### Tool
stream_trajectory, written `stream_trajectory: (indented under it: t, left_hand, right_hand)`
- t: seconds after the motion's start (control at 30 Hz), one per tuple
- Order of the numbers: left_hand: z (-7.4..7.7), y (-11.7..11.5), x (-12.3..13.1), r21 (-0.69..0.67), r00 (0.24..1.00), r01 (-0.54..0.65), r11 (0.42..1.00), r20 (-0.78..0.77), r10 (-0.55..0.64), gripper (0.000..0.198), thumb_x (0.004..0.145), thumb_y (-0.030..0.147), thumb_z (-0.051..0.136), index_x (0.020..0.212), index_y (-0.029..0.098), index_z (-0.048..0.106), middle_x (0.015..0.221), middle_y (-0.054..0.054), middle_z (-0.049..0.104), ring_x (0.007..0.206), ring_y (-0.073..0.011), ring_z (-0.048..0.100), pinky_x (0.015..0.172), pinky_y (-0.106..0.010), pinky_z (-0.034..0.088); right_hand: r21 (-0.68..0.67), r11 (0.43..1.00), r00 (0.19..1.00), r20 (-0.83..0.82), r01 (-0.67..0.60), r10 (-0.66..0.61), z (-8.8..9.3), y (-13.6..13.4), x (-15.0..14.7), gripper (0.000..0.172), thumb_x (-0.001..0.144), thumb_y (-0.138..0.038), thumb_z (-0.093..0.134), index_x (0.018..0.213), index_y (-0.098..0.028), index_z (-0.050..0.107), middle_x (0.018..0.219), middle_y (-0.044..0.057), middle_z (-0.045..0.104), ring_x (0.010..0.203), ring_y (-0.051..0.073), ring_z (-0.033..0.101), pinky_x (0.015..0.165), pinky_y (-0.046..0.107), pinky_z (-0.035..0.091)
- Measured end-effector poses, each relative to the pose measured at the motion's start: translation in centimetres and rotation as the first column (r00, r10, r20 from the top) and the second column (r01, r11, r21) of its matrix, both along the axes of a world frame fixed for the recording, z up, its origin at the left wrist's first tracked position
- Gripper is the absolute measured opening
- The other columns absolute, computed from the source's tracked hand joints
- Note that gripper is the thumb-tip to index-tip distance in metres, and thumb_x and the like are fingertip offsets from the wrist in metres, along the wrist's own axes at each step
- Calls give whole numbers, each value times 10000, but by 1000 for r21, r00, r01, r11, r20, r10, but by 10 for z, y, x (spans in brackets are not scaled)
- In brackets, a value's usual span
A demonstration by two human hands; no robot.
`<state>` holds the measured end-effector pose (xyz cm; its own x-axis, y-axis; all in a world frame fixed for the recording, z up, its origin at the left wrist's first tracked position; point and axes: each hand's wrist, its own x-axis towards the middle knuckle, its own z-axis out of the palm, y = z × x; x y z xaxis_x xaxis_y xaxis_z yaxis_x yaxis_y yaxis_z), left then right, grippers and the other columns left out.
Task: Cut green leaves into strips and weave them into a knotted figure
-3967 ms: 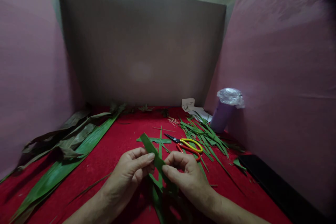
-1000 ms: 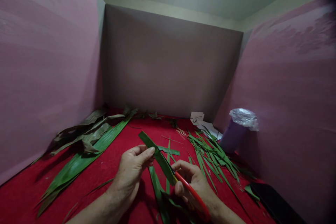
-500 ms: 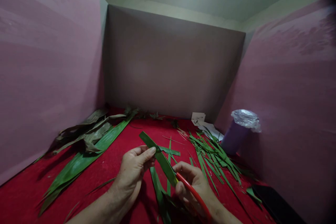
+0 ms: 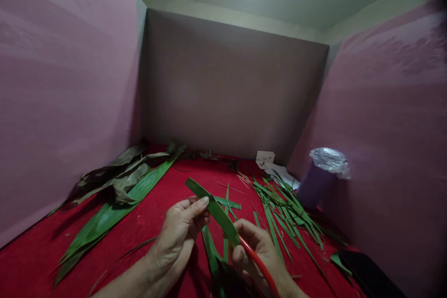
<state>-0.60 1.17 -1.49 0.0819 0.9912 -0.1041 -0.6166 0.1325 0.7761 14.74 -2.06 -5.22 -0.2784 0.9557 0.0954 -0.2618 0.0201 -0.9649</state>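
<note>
My left hand (image 4: 186,221) pinches a broad green leaf strip (image 4: 220,216) between thumb and fingers near its upper part. The strip slants down to the right, towards my right hand (image 4: 256,247). That hand is closed around a tool with a red curved handle (image 4: 260,263). The tool's head is hidden at the strip's lower end, so its kind cannot be made out. Beneath the hands, more green leaf pieces (image 4: 211,251) lie on the red cloth (image 4: 153,251). Narrow strips (image 4: 228,202) cross one another just behind the held strip.
Large green leaves (image 4: 104,221) and dry brown leaves (image 4: 122,179) lie at the left. At the right are a pile of thin green strips (image 4: 284,209), white papers (image 4: 281,174), a purple container (image 4: 314,184) with crumpled clear plastic on top, and a dark flat object (image 4: 366,272). Walls stand on three sides.
The tool's dark metal part beside the strip's lower end has gone out of sight behind the leaf. Both hands have otherwise barely moved. The whole view has shifted slightly.
</note>
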Motion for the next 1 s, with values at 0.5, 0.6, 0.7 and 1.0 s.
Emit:
stream_trajectory:
  t: [0.5,0.6,0.7,1.0]
  left_hand:
    - [3,-5,3,-106,993,10,994,122,3,78,689,61,639,621,98,631,582,-20,603,524,-78,558,507,-172,483]
    - [3,-6,4,-99,990,23,995,137,-9,56,685,81,651,633,97,640,593,-27,617,539,-84,565,520,-176,485]
    - [3,-7,4,-94,987,37,995,158,-22,36,669,85,669,644,98,647,601,-29,627,551,-86,570,536,-176,486]
    - [6,-9,8,-89,981,34,995,195,-16,91,700,35,615,638,93,650,601,-37,629,550,-90,579,565,-187,499]
  right_hand:
    - [22,999,999,-10,-36,36,-5,-3,-1,499,567,-541,713,800,-159,492,415,-93,435,255,2,285,276,126,211]
    - [-6,1000,999,32,-14,14,0,-6,0,521,558,-552,714,821,-153,508,425,-92,421,274,9,300,291,136,217]
    - [-17,1000,999,53,-7,8,5,-9,0,538,548,-557,718,841,-150,521,436,-89,416,289,18,321,302,144,225]
    - [12,999,997,-62,44,-44,4,-12,-9,478,568,-530,721,786,-168,499,406,-114,328,300,4,238,299,131,169]
